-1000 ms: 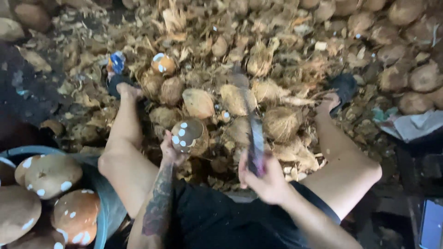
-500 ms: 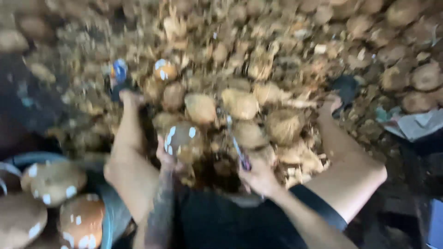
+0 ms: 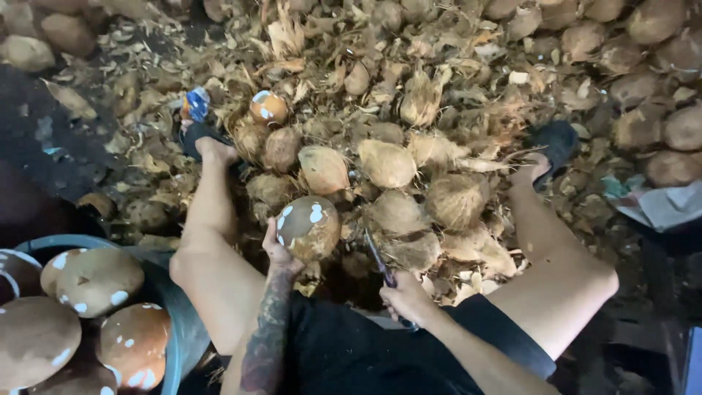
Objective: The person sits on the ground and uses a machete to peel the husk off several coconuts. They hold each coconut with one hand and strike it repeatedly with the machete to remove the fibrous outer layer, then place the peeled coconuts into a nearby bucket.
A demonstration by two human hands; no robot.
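Compared with the earlier frame, the knife point(image 3: 380, 262) is lowered, its blade pointing far-left beside the peeled coconut point(image 3: 308, 228). The left hand point(image 3: 278, 252) cups that coconut, fingers curled against it; the right hand point(image 3: 406, 298) is fisted around the handle. Four peeled coconuts fill the tub point(image 3: 174, 322) near-left. Husks point(image 3: 409, 161) crowd the space between both legs.

ground point(image 3: 66, 146) | coconut husks point(image 3: 453, 80), unpeeled coconuts point(image 3: 387, 162) | blue basin point(image 3: 174, 322) at left

- I see a brown coconut point(image 3: 310, 228), mostly husked with white nicks, held upright between my knees.
- A dark-bladed knife point(image 3: 380, 262) points up just beside it.
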